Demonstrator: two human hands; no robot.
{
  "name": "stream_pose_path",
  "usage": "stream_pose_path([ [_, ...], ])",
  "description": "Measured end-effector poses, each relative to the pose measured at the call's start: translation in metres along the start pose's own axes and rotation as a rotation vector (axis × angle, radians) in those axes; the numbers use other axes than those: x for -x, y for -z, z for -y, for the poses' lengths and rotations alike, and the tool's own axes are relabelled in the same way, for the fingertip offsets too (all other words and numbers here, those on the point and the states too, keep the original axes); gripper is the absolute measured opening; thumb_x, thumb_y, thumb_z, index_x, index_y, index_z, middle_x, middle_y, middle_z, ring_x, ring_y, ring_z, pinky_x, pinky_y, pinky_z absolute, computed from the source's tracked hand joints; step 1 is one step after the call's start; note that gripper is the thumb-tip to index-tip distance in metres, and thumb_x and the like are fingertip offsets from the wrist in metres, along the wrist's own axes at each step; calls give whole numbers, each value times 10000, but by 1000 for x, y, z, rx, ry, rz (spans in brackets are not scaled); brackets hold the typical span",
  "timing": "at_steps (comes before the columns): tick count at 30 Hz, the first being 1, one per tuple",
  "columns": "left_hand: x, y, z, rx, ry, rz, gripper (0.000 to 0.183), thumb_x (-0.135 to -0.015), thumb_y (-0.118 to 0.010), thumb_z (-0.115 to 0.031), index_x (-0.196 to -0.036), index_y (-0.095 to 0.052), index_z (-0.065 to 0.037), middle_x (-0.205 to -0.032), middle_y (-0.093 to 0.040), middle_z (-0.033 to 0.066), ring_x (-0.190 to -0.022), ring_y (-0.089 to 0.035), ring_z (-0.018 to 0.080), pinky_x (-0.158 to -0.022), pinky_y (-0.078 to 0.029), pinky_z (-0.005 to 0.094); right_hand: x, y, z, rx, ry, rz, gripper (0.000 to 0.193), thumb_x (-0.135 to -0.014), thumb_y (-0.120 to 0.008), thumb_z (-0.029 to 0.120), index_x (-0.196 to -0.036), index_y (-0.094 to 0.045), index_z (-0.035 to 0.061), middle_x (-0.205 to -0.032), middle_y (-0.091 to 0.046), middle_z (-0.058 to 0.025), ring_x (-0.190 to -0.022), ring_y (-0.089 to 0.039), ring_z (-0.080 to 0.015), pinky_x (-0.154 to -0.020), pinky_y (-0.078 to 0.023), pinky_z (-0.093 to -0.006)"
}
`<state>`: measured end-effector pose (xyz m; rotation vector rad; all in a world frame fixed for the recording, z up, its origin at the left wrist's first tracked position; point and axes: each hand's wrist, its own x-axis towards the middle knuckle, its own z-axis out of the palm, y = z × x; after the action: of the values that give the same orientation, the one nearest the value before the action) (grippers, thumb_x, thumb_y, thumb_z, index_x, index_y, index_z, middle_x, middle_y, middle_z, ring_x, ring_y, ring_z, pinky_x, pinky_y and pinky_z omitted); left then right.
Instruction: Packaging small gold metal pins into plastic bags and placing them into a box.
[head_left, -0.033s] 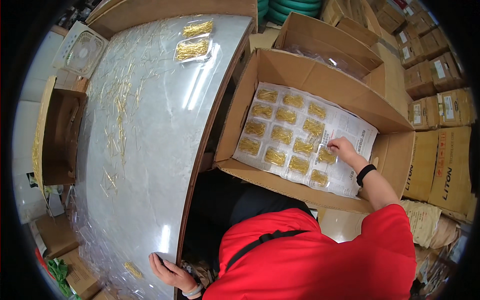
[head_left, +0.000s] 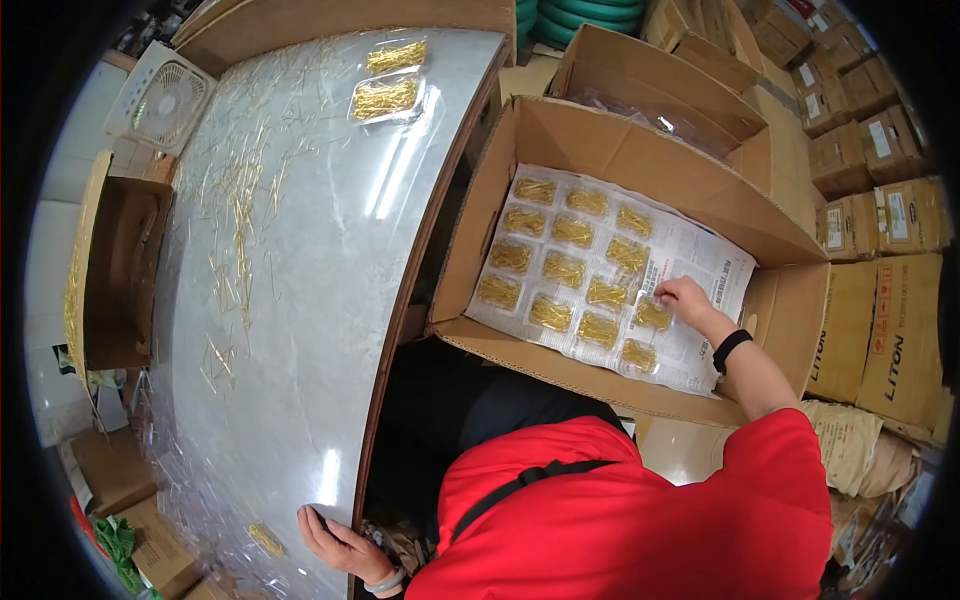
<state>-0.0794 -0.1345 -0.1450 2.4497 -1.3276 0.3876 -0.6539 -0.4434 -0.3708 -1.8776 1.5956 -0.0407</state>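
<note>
My right hand (head_left: pixel 688 300) reaches into an open cardboard carton (head_left: pixel 610 150). Its fingers are pinched at the upper edge of a clear plastic tray (head_left: pixel 653 317) filled with thin gold wire pieces, which sits on printed newspaper (head_left: pixel 722 262). Several similar trays lie in rows beside it, including a tray (head_left: pixel 606 291) just to the left. My left hand (head_left: pixel 345 548) rests with fingers extended over the near edge of the grey tabletop (head_left: pixel 310 300), holding nothing. Loose gold wire pieces (head_left: pixel 240 215) are scattered across the table's left side.
Two filled trays (head_left: pixel 386 97) stand at the table's far right corner. A white fan (head_left: pixel 168 100) and an open brown box (head_left: pixel 122 275) line its left side. Beyond the carton is another open box (head_left: pixel 655 85). Stacked cartons (head_left: pixel 880 320) rise at the right.
</note>
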Motion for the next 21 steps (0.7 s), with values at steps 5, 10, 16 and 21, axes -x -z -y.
stream_pose_path([
  [5, 1, -1, 0, -16, 8, 3, 378, -1050, -439, -138, -1313, -575, 96, -1377, -557, 247, -1277, -534, 394, -1078, -422, 462, 13, -2, 16, -64, -34, 73, 150, -872, -678, 52, -1011, -735, 46, -974, -736, -163, -917, -696, -338, -833, -544, -389],
  [10, 0, 0, -1, -11, 6, 4, 377, -1050, -437, -137, -1316, -574, 94, -1379, -555, 245, -1279, -533, 393, -1081, -419, 462, 13, -4, 13, -57, -21, 62, 149, -880, -675, 70, -1018, -724, 41, -970, -732, -158, -919, -691, -334, -834, -539, -394],
  [16, 1, 0, 0, -20, 13, 4, 376, -1049, -433, -132, -1316, -574, 92, -1377, -556, 242, -1278, -532, 392, -1080, -420, 461, 7, 4, 36, 13, 4, -173, 165, -914, -639, 112, -1044, -728, 66, -1010, -697, -136, -938, -670, -334, -826, -538, -416],
  [21, 0, -1, -2, -12, 21, 1, 372, -1046, -434, -124, -1313, -576, 91, -1374, -558, 239, -1273, -533, 392, -1077, -421, 463, -10, 5, 74, 108, 139, -185, 199, -928, -608, 116, -1097, -710, 91, -1020, -692, -107, -939, -668, -334, -818, -547, -423],
])
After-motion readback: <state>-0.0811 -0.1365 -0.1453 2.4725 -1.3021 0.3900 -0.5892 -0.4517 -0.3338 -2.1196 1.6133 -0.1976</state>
